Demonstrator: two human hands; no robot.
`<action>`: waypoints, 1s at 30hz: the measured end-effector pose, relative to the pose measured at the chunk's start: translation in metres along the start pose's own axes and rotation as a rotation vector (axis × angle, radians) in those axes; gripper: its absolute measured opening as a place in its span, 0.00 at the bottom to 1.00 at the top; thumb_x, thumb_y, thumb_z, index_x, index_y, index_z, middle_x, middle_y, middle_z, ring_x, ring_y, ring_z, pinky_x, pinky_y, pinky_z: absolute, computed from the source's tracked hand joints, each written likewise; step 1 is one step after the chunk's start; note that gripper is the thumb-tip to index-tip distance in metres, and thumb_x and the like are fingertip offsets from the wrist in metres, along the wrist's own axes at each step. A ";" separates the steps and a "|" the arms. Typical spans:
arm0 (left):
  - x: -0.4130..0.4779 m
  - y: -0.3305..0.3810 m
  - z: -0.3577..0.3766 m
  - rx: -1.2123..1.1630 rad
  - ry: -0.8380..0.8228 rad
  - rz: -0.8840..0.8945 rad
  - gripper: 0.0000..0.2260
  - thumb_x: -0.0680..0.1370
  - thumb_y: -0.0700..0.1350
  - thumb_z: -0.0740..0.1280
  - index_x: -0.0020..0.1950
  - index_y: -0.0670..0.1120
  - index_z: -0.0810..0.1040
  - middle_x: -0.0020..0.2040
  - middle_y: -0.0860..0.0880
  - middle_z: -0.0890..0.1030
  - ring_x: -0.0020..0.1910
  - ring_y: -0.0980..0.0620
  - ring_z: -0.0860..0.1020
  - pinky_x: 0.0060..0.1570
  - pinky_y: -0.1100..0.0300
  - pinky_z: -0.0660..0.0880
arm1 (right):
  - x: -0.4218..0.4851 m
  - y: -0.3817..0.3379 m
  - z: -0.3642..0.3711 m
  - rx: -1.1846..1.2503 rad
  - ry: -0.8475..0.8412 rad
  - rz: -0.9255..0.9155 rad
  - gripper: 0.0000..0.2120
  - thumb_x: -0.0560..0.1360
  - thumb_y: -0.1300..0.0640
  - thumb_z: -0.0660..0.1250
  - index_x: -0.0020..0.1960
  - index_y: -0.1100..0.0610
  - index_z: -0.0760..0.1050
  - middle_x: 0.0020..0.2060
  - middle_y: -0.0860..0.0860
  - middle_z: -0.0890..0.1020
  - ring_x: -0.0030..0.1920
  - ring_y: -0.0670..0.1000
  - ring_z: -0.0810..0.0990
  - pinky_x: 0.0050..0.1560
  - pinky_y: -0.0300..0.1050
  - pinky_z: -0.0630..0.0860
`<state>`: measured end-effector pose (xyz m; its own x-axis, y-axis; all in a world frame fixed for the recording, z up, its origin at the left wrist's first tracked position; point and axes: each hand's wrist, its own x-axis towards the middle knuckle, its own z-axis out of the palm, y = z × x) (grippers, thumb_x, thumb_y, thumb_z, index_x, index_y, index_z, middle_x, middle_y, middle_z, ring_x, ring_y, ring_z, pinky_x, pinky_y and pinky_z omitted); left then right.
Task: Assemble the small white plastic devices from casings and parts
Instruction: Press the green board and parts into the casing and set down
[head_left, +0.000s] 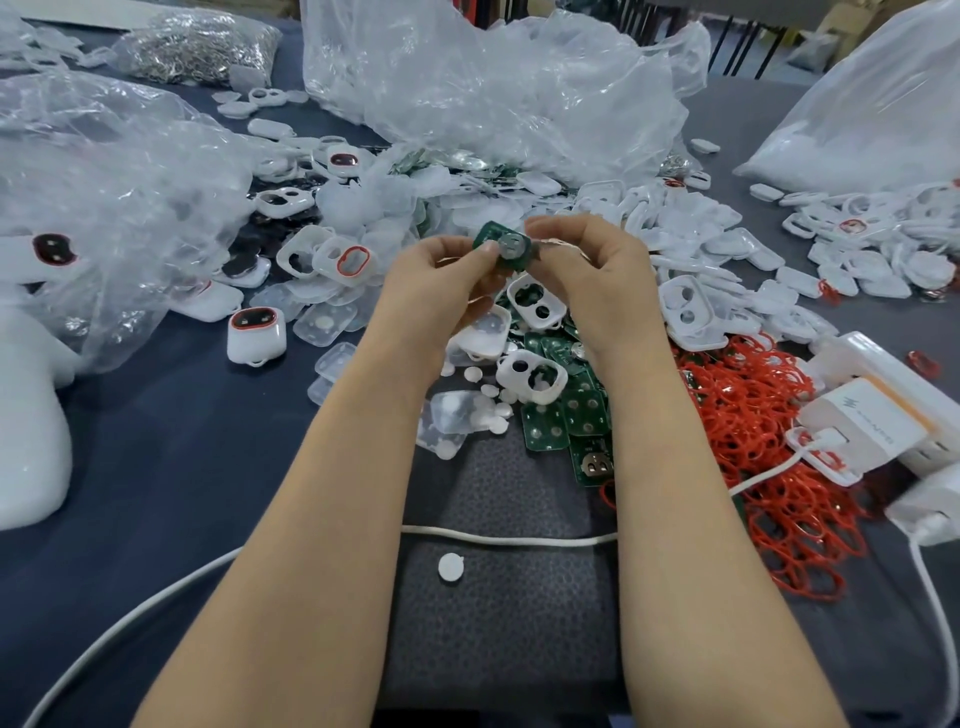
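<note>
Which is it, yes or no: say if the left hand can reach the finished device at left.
Likely yes, once free: the left hand and right hand both pinch the green board. The device stands in the open on the cloth, nothing over it or between.

Only the white charger block (865, 428) near the right edge of the tabletop (182, 467) bore a grey lightning-bolt mark and a short word, too blurred to read.
</note>
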<state>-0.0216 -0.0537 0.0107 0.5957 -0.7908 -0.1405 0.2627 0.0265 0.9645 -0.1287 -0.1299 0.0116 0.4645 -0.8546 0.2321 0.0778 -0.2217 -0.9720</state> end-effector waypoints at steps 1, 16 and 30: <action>0.000 -0.001 0.000 -0.049 0.005 -0.001 0.05 0.78 0.40 0.67 0.43 0.46 0.75 0.35 0.51 0.82 0.31 0.60 0.79 0.34 0.66 0.76 | 0.000 0.001 -0.001 0.053 0.020 0.048 0.09 0.77 0.68 0.63 0.45 0.56 0.79 0.45 0.53 0.82 0.43 0.45 0.83 0.48 0.39 0.80; 0.003 -0.007 0.002 -0.140 -0.132 0.074 0.08 0.81 0.42 0.62 0.44 0.44 0.78 0.33 0.52 0.82 0.31 0.58 0.79 0.39 0.65 0.78 | 0.000 0.004 -0.007 0.254 -0.111 0.181 0.09 0.78 0.66 0.62 0.42 0.58 0.76 0.32 0.49 0.79 0.31 0.43 0.76 0.38 0.34 0.75; -0.001 -0.010 0.007 -0.183 -0.067 0.080 0.10 0.81 0.42 0.62 0.43 0.42 0.79 0.29 0.50 0.79 0.28 0.58 0.76 0.33 0.68 0.75 | -0.004 0.007 0.020 0.546 -0.107 0.305 0.10 0.79 0.68 0.59 0.43 0.61 0.76 0.29 0.50 0.81 0.29 0.43 0.78 0.33 0.34 0.76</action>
<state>-0.0302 -0.0568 0.0023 0.5701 -0.8204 -0.0439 0.3534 0.1966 0.9146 -0.1128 -0.1185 0.0033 0.6199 -0.7839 -0.0354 0.3539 0.3195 -0.8790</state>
